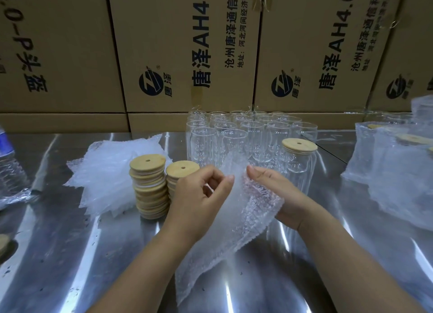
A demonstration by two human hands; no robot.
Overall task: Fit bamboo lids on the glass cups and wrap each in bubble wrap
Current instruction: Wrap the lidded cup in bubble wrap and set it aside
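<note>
The fingers [220, 173] of the left hand [199, 195] curl and pinch the upper edge of a bubble wrap sheet [234, 233] at centre frame. The right hand [281, 193] grips its other side, thumb on top. Just behind, right of centre, a lidded cup [298, 160] stands beside open cups [234, 134]. Lid stacks [150, 188] and a bubble wrap pile [107, 172] sit left on the desk [70, 254].

Middle cardboard box [145, 31]: "唐泽AH4.0", "沧州唐泽通信科", "地址:河北河间经济开"; right box [293, 43]: "唐泽AH4.0"; left box [70, 43]: "4.0-P头盔".
</note>
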